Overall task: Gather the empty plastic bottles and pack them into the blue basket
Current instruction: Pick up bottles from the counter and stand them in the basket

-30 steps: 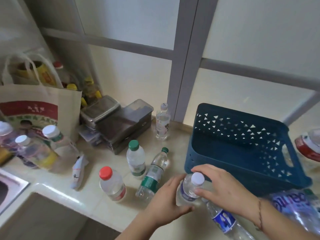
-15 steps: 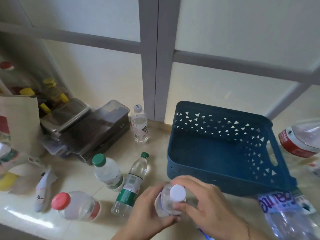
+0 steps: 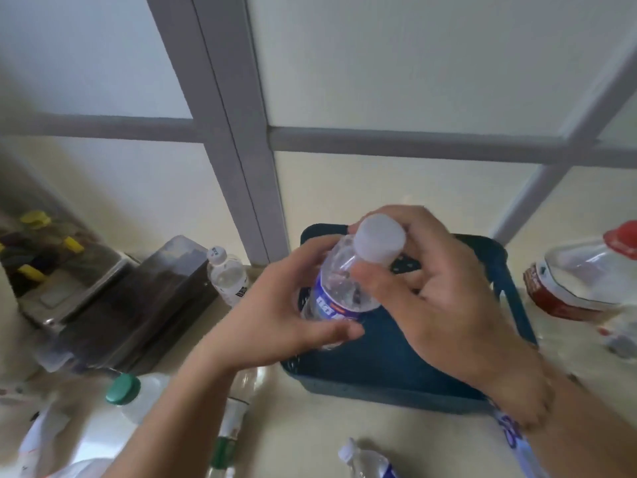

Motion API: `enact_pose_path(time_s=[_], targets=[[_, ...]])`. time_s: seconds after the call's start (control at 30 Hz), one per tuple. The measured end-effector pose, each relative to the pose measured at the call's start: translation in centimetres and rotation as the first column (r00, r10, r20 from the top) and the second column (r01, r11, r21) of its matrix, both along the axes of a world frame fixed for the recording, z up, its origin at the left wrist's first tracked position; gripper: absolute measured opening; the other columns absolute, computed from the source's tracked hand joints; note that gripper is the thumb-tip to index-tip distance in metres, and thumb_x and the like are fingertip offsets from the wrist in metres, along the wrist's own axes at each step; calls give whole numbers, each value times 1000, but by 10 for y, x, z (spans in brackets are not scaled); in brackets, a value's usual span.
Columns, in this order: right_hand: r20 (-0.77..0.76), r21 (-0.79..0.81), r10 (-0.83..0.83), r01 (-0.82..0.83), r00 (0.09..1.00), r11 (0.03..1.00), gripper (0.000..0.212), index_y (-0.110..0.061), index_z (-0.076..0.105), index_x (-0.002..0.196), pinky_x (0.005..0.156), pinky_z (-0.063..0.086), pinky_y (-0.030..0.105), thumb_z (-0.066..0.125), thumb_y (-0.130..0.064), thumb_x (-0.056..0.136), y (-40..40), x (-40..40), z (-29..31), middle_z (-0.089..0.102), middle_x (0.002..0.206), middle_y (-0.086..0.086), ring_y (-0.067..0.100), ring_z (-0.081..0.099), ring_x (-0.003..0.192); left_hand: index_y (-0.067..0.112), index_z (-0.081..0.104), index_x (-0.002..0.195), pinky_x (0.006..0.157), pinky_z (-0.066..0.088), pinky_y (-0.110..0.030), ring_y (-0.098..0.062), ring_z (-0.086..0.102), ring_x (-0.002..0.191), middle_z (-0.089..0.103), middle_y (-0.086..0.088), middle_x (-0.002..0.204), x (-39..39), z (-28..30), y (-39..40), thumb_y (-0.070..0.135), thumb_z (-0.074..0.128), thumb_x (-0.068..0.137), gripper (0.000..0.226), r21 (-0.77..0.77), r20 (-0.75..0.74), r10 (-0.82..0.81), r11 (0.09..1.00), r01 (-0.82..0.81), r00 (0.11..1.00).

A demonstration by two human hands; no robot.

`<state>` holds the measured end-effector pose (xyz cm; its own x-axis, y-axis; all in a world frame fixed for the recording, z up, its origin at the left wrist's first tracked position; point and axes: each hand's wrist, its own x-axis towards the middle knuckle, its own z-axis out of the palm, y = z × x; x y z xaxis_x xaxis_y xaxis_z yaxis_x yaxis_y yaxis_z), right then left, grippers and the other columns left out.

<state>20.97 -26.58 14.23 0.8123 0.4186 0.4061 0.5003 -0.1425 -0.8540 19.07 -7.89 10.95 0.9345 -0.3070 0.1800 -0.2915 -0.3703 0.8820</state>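
Observation:
I hold a small clear bottle [image 3: 341,288] with a white cap and a purple label in the air above the blue basket [image 3: 386,377]. My left hand [image 3: 275,319] wraps its body from the left. My right hand [image 3: 437,298] grips its neck and cap from the right. The basket stands on the counter behind and below my hands, much of it hidden by them. A green-capped bottle [image 3: 138,395] and a green-labelled bottle lying down [image 3: 234,408] are at the lower left. Another white-capped bottle [image 3: 227,274] stands by the window post.
A dark lidded box [image 3: 144,305] sits at the left by the wall. A large red-capped bottle [image 3: 586,281] lies at the right edge. One more small bottle [image 3: 365,460] lies at the bottom, and a crumpled blue-printed bottle [image 3: 513,432] pokes out under my right wrist.
Both hands have lifted the small white-capped bottle off the counter and carried it up over the basket. The view has swung right and closer.

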Motion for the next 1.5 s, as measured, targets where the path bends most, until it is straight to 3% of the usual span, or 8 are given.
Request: enact_pose_path(time_s=[0.17,0.37,0.53,0.87,1.07,1.2,1.33,1.5], targets=[[-134,-255,81,-114,988,960,28,-24,53,112,78,54,29,67,-32,89,13,23,-74,57,105,-13,11,58,99,43,47,131,101,49,-36,-3,61,111,65,22,117,25,-43,15,38,91,64,80,389,-112,-21,919,64,994],[-274,-406,136,-243,952,881,25,-22,52,97,78,49,28,69,-27,80,32,26,-115,48,103,-9,10,52,89,55,-3,150,123,-12,-38,1,30,142,48,24,140,21,-75,29,58,84,58,126,569,-214,27,816,102,977],[-388,-397,175,-335,905,854,39,-23,55,119,92,48,25,68,-25,83,40,27,-134,47,120,-9,6,52,106,50,6,152,122,-17,-44,3,23,144,37,20,152,20,-77,29,63,82,62,118,666,-295,41,725,174,955],[-393,-423,110,-285,913,860,27,-27,60,100,96,47,29,75,-31,77,18,25,-136,57,112,-14,2,54,108,43,17,154,121,-12,-55,2,23,143,41,25,144,12,-83,20,78,67,71,103,693,-181,15,711,117,983],[-179,-301,-220,159,959,940,48,-43,53,125,91,51,23,74,-30,84,-74,16,-79,66,109,-20,3,63,108,39,39,145,120,24,-44,-7,35,142,42,21,148,18,-55,-74,76,60,76,81,307,306,86,934,-184,948],[114,-133,-594,605,796,785,25,-36,61,109,80,53,12,69,-28,87,-160,28,-29,70,98,-15,2,67,94,42,28,147,120,28,-30,4,27,142,31,28,148,60,-36,-171,60,69,79,82,169,193,-72,985,39,979],[270,-202,-775,821,571,534,33,-22,60,118,94,50,31,67,-27,86,-233,54,-17,67,112,-6,14,61,108,35,3,154,120,30,-36,-11,25,147,14,13,161,114,-59,-253,56,78,75,110,175,49,-135,977,124,990],[242,-603,-689,662,683,445,60,-26,48,136,110,31,28,69,-47,83,-270,91,-51,45,145,-5,15,37,136,31,-1,155,121,3,-59,-11,26,148,25,12,162,153,-102,-303,74,72,66,123,411,-42,-118,903,125,992]])
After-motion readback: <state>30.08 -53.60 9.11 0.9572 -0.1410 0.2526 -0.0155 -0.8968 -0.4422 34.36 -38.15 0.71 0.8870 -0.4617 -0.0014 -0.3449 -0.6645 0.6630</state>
